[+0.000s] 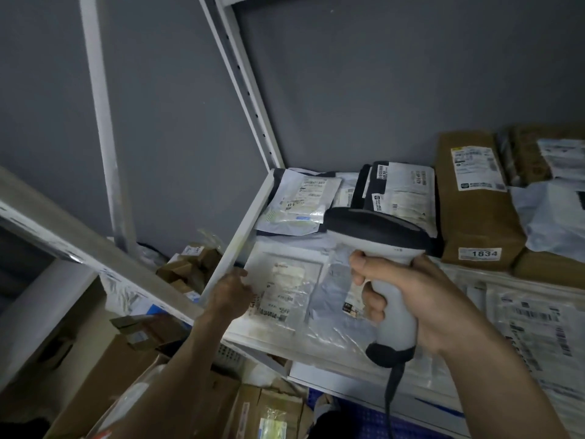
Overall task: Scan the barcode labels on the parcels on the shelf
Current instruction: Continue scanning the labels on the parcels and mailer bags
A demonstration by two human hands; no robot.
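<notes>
Now: right hand [421, 299] grips the scanner [380, 248] by its handle, fingers [373, 299] curled around it, index finger high on the grip near the trigger. Scanner head points toward the back of the shelf [253, 217], over the dark mailer [402, 191]. Left hand [229, 293] rests on the left edge of the flat white parcel [281, 289] at the shelf front; whether its fingers pinch or only touch, cannot tell. Parcels lie flat, labels up; brown box [474, 210] stands to the right.

Judgement: light is dim and several labels sit under glossy film. Best to tilt the scanner off perpendicular to avoid glare, aim at one barcode only, hold the parcel flat with the left hand, and keep the cable [392, 384] off the labels.
</notes>
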